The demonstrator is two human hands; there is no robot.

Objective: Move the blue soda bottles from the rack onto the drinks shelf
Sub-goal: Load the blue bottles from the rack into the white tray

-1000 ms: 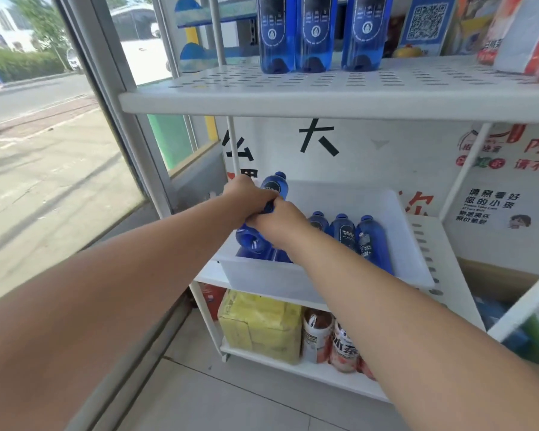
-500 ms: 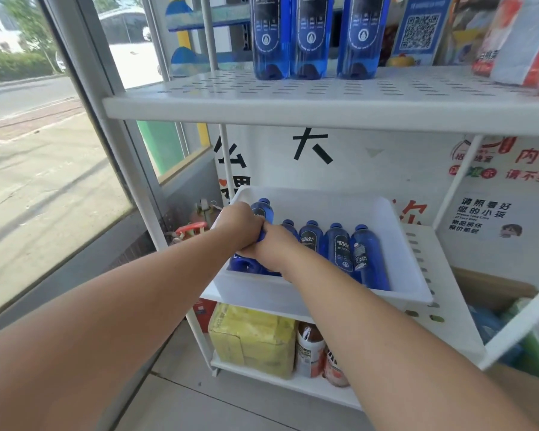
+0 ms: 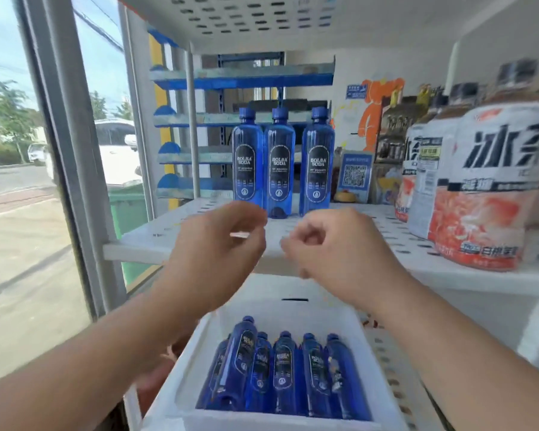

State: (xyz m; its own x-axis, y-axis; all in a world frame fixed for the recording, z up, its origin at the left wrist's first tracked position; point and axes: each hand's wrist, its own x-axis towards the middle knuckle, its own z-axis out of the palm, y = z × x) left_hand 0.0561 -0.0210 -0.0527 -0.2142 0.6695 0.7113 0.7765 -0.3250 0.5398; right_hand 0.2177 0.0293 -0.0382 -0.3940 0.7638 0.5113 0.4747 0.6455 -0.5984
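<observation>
Three blue soda bottles [image 3: 279, 164] stand upright in a row at the back of the white perforated drinks shelf [image 3: 143, 241]. Below it, a white bin [image 3: 293, 306] on the rack holds several more blue bottles [image 3: 283, 371]; the leftmost one [image 3: 238, 353] leans on top of the others. My left hand [image 3: 218, 247] and my right hand [image 3: 336, 250] hover side by side in front of the shelf's edge, above the bin, both blurred. Neither holds a bottle. The left hand's fingers are loosely curved apart; the right hand's are curled in.
A big shrink-wrapped pack of tea bottles [image 3: 473, 188] fills the shelf's right side. A blue QR-code sign [image 3: 353, 175] stands behind the bottles. Another perforated shelf [image 3: 262, 20] hangs overhead. A grey window frame [image 3: 69, 150] borders the left.
Both hands let go of the bottle in the bin and rose to shelf height, empty. The view tilted up, and the bottle now leans in the bin.
</observation>
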